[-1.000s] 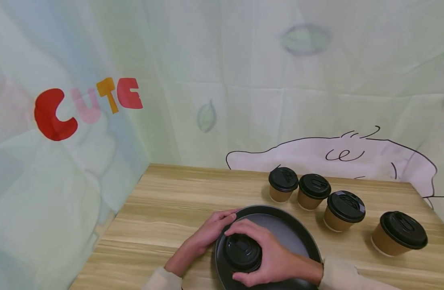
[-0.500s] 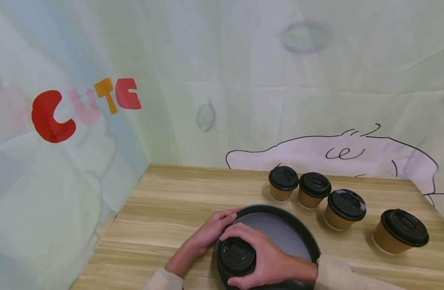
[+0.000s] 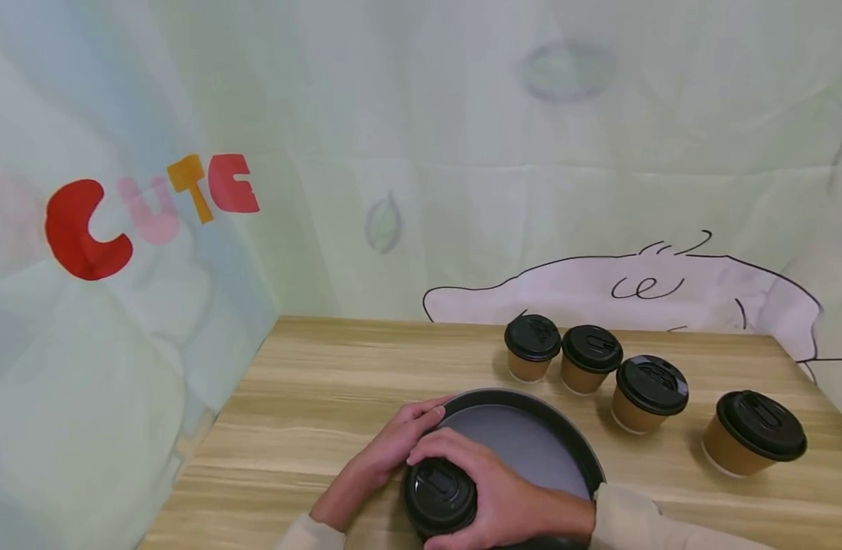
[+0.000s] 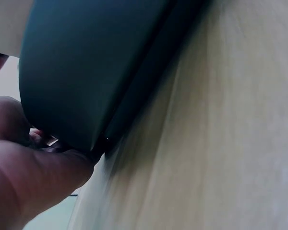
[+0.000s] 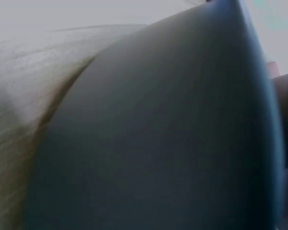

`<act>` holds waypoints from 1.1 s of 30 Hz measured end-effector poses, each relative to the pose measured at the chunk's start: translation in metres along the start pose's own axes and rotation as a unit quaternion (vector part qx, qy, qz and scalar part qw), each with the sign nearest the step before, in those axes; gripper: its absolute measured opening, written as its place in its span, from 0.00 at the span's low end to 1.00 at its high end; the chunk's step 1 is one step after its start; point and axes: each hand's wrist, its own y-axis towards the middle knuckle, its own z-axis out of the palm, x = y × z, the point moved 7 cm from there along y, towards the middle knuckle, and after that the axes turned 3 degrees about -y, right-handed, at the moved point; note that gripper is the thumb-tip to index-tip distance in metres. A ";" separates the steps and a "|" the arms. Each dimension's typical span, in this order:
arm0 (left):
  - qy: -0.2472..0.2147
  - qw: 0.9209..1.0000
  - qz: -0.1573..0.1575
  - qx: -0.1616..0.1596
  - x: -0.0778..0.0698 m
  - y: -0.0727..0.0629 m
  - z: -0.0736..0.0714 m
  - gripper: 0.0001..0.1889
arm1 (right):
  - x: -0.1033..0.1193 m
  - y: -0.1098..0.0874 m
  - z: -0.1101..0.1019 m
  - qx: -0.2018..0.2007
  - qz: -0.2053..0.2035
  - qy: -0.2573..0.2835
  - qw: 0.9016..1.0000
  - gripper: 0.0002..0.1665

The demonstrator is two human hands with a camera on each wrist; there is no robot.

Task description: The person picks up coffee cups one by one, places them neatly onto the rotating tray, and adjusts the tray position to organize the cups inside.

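In the head view, my right hand (image 3: 490,489) grips a lidded paper coffee cup from above, its fingers and thumb curled round the black lid (image 3: 440,493). The cup is at the left side of a round dark pan (image 3: 578,432); its body and base are hidden. My left hand (image 3: 403,439) holds the pan's upper-left edge. In the left wrist view, the digits of the left hand (image 4: 43,172) meet the pan's outer wall (image 4: 86,72) low down, near the table. The pan's wall (image 5: 153,129) fills most of the right wrist view.
Several brown paper cups with black lids stand beyond the pan and to its right: one at the back (image 3: 531,347), another touching or nearly touching it (image 3: 591,357), one further right (image 3: 649,393) and one at far right (image 3: 752,433). Printed curtains (image 3: 338,153) border the wooden table (image 3: 311,389).
My right hand has moved the cup left and slightly down, toward the pan's left rim. My left hand keeps its place on the pan. The head view has shifted slightly.
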 end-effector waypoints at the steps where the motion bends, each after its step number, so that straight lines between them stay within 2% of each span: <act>1: 0.000 1.000 -0.003 -0.002 0.000 0.000 -0.001 0.24 | 0.000 0.000 0.000 0.004 0.002 0.000 1.000 0.46; 7: 0.004 1.000 -0.004 -0.007 -0.001 -0.001 -0.003 0.24 | -0.002 0.000 -0.001 0.026 0.002 -0.006 1.000 0.47; 11: 0.004 1.000 -0.003 -0.003 -0.002 0.000 -0.001 0.25 | -0.002 -0.002 -0.004 0.047 -0.002 -0.011 0.999 0.51; 17: 0.002 1.000 -0.005 0.001 -0.002 0.002 0.001 0.25 | -0.002 -0.010 -0.018 0.064 0.006 -0.015 0.998 0.55; 21: -0.006 1.000 -0.007 0.000 0.000 0.003 0.001 0.25 | -0.002 -0.016 -0.036 0.060 0.050 -0.016 0.997 0.56; 24: -0.007 1.000 -0.012 -0.007 0.001 0.003 0.001 0.25 | -0.004 -0.024 -0.052 0.054 0.084 -0.036 0.994 0.57; 29: -0.009 1.000 -0.023 -0.013 0.003 0.004 0.001 0.25 | -0.006 -0.044 -0.081 0.023 0.101 -0.094 0.990 0.59; 33: -0.015 1.000 -0.021 -0.010 0.005 0.004 0.000 0.26 | -0.006 -0.062 -0.104 -0.012 0.105 -0.115 0.988 0.61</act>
